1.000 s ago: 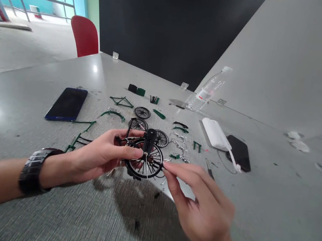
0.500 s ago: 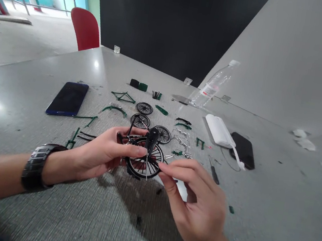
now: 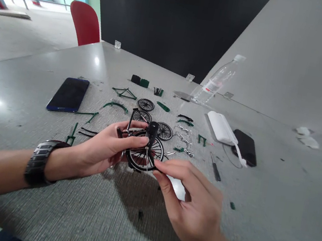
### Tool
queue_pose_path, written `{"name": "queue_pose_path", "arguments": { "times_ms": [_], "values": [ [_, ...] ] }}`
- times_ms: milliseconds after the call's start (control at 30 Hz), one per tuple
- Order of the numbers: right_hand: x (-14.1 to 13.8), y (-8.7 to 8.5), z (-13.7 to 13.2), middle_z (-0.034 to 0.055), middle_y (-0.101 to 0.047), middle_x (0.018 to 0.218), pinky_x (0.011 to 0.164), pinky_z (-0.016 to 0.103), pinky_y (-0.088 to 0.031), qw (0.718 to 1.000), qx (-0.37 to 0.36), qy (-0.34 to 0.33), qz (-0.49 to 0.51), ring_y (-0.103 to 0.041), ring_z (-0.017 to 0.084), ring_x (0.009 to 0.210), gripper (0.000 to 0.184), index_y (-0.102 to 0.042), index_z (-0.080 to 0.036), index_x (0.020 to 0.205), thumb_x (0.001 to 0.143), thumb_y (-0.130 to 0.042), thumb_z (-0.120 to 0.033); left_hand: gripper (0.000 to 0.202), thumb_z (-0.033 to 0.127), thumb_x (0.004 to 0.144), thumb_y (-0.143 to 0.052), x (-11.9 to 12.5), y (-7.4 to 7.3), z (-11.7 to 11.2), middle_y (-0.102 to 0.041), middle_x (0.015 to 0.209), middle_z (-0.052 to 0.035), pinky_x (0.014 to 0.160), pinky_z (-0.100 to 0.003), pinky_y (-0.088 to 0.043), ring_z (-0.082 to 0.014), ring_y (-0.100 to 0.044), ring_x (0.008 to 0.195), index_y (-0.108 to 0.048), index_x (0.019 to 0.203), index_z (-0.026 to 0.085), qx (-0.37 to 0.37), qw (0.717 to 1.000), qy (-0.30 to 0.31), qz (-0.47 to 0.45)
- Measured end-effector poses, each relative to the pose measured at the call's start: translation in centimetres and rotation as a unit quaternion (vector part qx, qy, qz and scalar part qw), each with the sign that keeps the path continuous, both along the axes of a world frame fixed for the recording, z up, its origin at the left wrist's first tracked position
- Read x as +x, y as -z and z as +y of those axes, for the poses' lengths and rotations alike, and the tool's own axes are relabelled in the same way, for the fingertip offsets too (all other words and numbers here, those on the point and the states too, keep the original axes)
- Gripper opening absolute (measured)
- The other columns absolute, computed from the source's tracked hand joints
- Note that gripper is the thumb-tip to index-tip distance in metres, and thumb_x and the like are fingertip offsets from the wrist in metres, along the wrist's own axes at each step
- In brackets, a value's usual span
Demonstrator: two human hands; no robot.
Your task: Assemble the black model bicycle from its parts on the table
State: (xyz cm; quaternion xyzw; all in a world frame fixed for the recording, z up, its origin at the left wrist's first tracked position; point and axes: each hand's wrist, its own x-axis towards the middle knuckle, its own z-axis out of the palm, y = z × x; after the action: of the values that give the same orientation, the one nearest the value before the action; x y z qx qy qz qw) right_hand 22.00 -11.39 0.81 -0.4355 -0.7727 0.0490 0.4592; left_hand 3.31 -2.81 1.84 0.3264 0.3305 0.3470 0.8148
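While the left hand (image 3: 104,150) is gripping the model wheel (image 3: 144,155), the right hand (image 3: 193,207) is pinching at its rim, fingers closed.

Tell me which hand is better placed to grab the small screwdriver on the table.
Probably right: the left hand grips the model bicycle wheel, and the screwdriver lies just beyond the right hand.

I see the phone (image 3: 68,95) lying left of the scattered parts (image 3: 161,116) on the table (image 3: 274,195), the bottle (image 3: 216,82) behind them, right.
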Motion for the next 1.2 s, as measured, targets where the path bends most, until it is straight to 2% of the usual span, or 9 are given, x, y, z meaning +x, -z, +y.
{"name": "queue_pose_path", "arguments": {
  "times_ms": [300,533,700,933,1100,1200],
  "values": [
    [-0.16,0.10,-0.03,0.0020,-0.070,0.091,0.078,0.022,-0.055,0.999,-0.025,-0.012,0.023,-0.066,0.009,0.087,0.025,-0.068,-0.016,0.105,0.087,-0.063,0.000,0.042,0.008,0.082,-0.076,-0.05,0.46,-0.03,-0.075,0.082,-0.0027,0.062,-0.018,-0.062,-0.0127,-0.074,0.068,-0.058,0.119,0.019,-0.002,1.000,-0.005,-0.025],
    [-0.44,0.04,-0.34,0.0025,-0.069,0.091,0.074,0.022,-0.055,1.000,-0.001,-0.022,0.019,-0.066,0.009,0.084,0.027,-0.067,-0.015,0.106,0.085,-0.063,0.002,0.039,0.009,0.081,-0.076,-0.17,0.46,0.08,-0.073,0.077,-0.0025,0.062,-0.024,-0.063,-0.0143,-0.073,0.066,-0.060,0.114,0.022,-0.014,1.000,0.009,-0.021],
    [-0.46,-0.13,-0.59,0.0007,-0.069,0.084,0.068,0.020,-0.056,1.000,0.018,0.003,0.025,-0.065,0.008,0.075,0.026,-0.067,-0.015,0.103,0.084,-0.064,0.002,0.045,0.007,0.079,-0.077,-0.36,0.40,-0.26,-0.074,0.079,-0.0038,0.064,-0.026,-0.065,-0.0142,-0.073,0.064,-0.062,0.117,0.022,-0.046,0.998,0.016,-0.028],
    [-0.28,-0.43,-0.65,0.0036,-0.071,0.086,0.063,0.021,-0.056,0.999,0.045,-0.009,-0.015,-0.068,0.010,0.074,0.029,-0.068,-0.015,0.106,0.085,-0.061,0.003,0.046,0.012,0.080,-0.080,-0.29,0.23,-0.31,-0.074,0.084,-0.0042,0.062,-0.027,-0.066,-0.0169,-0.076,0.070,-0.063,0.121,0.022,-0.029,0.999,0.006,-0.033],
    [-0.19,-0.30,-0.57,0.0033,-0.071,0.087,0.066,0.020,-0.056,0.999,0.047,-0.001,-0.025,-0.068,0.010,0.076,0.029,-0.068,-0.015,0.106,0.085,-0.061,0.004,0.042,0.012,0.078,-0.081,-0.28,0.20,-0.20,-0.072,0.077,-0.0006,0.060,-0.028,-0.066,-0.0149,-0.073,0.065,-0.065,0.116,0.021,-0.032,0.999,-0.001,-0.040],
    [-0.02,-0.28,-0.58,0.0037,-0.071,0.089,0.071,0.022,-0.057,0.997,0.059,-0.009,-0.050,-0.068,0.011,0.079,0.031,-0.067,-0.015,0.107,0.085,-0.061,0.006,0.042,0.011,0.078,-0.081,-0.33,0.21,-0.23,-0.072,0.079,-0.0015,0.060,-0.030,-0.067,-0.0165,-0.074,0.066,-0.064,0.115,0.022,-0.033,0.999,-0.005,-0.030]
  ]
}}
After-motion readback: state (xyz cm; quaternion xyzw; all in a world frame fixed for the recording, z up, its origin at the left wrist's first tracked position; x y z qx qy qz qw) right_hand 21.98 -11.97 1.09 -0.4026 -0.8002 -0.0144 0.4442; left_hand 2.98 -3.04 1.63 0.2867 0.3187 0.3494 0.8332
